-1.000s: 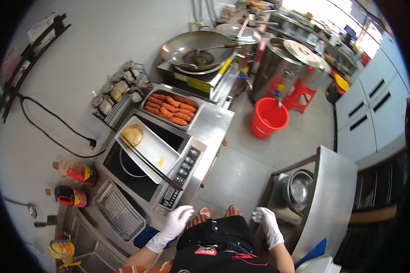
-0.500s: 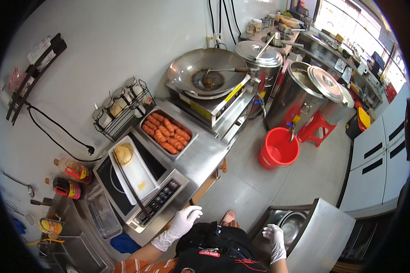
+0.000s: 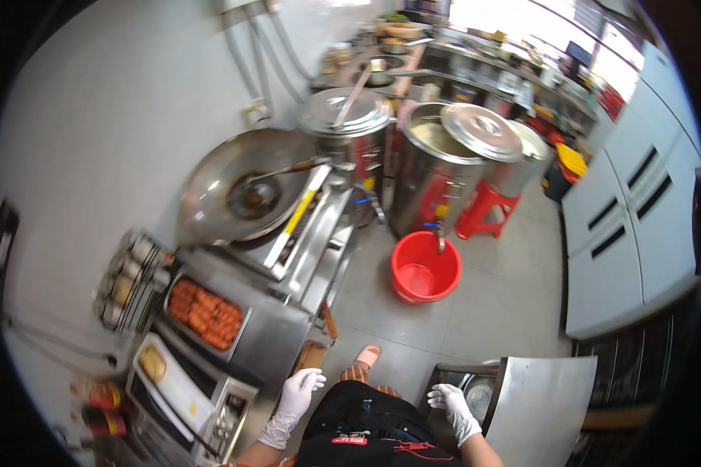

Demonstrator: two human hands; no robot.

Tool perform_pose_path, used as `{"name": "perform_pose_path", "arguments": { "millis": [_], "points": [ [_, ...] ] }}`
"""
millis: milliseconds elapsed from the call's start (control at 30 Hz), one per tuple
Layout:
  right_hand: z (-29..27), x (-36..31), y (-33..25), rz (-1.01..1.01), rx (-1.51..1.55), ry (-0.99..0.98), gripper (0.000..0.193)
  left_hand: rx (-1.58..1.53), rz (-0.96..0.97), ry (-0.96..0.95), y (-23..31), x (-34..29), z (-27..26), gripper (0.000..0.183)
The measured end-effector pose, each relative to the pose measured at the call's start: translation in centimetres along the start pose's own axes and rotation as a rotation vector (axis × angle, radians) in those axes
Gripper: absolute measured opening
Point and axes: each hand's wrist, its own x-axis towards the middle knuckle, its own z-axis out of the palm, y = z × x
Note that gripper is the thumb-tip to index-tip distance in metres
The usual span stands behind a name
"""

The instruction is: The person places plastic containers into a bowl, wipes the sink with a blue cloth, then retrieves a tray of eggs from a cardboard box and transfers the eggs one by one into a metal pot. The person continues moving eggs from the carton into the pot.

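My left hand (image 3: 294, 401), in a white glove, hangs to the left of my black apron (image 3: 358, 420). Its fingers are loosely bent with nothing in them. To the right, my right hand (image 3: 452, 406), gloved too, holds nothing, with its fingers somewhat apart. It is nearest to an open stainless cabinet or drawer (image 3: 541, 405) with a metal basin (image 3: 479, 397) inside. Left of my left hand, a long white plate (image 3: 181, 389) lies on the induction cooker (image 3: 234, 420), bearing a fried egg-like round (image 3: 153, 363) and dark chopsticks (image 3: 187, 432).
A steel tray (image 3: 245, 323) of browned sausages stands beyond the cooker, before a big wok (image 3: 210, 183) with a ladle. A red bucket (image 3: 426, 266) sits on the floor under the tap of a tall steel pot (image 3: 413, 187). White cabinets (image 3: 607, 288) line the right.
My view has swung to the right, so the counter, wok and bucket sit further left in it. Both hands stay near my body, holding nothing.
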Motion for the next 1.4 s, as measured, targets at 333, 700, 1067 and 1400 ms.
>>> {"name": "perform_pose_path", "arguments": {
  "millis": [333, 700, 1067, 1400],
  "points": [
    [-2.5, -3.0, 2.4, -0.076, 0.349, 0.382, 0.027, 0.187, 0.007, -0.570, 6.4, 18.1, 9.0, 0.027],
    [-0.1, -6.2, 4.1, 0.078, 0.735, 0.609, 0.026, 0.328, 0.050, -0.956, 10.1, 22.0, 22.9, 0.030],
    [-8.0, 0.3, -10.7, -0.136, 0.416, 0.423, 0.023, 0.476, 0.288, -0.765, 12.6, 23.8, 28.7, 0.032],
    [-18.1, 5.7, -15.3, -0.260, -0.326, 0.550, 0.035, 0.513, 0.077, -0.575, 11.0, 28.1, 29.5, 0.029]
  ]
}}
